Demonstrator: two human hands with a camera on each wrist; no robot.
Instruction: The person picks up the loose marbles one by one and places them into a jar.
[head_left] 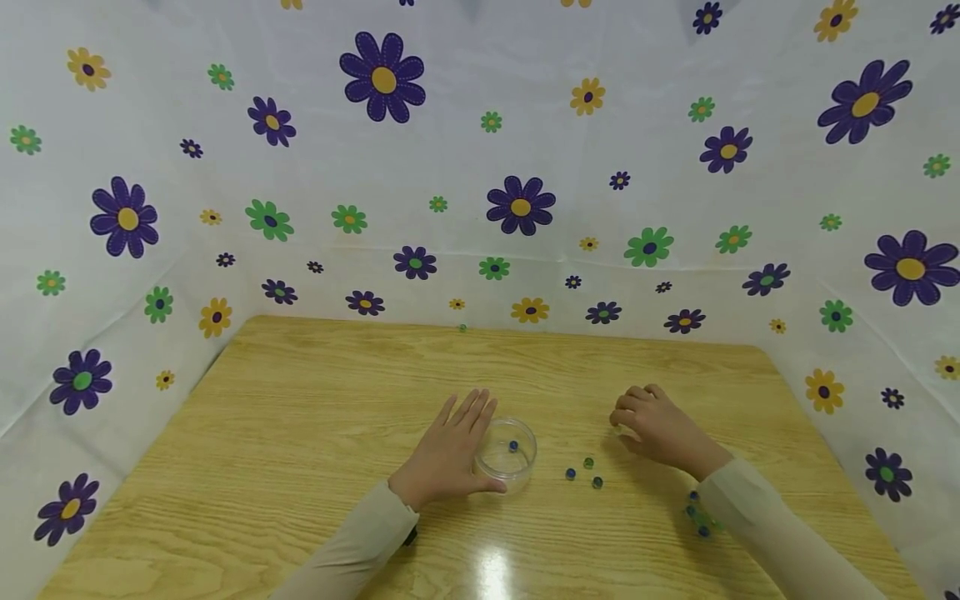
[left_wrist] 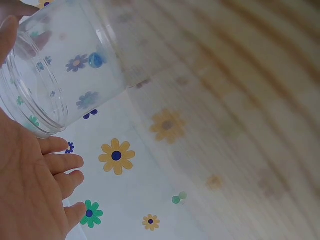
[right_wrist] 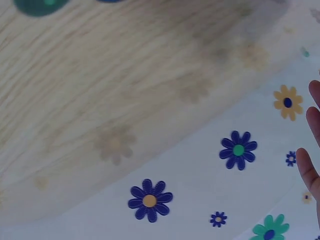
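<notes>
A clear round jar (head_left: pixel 507 475) stands on the table with one blue marble (head_left: pixel 513 446) inside. Against its left side rests my left hand (head_left: pixel 446 457), fingers straight and thumb extended along the near side. The left wrist view shows the jar (left_wrist: pixel 75 95) close up beside the palm, the blue marble (left_wrist: pixel 95 60) visible through its wall. To the right, my right hand (head_left: pixel 660 427) hovers over the table with loosely bent fingers; I see nothing held. Between jar and right hand lie a blue marble (head_left: pixel 571 473), a green marble (head_left: pixel 588 462) and a dark marble (head_left: pixel 597 482).
Several blue and green marbles (head_left: pixel 703 531) lie beside the right sleeve, partly hidden by it. One green marble (head_left: pixel 462 327) is at the far edge of the wooden table (head_left: pixel 337 400). White flowered cloth (head_left: pixel 450 158) hangs behind and on both sides.
</notes>
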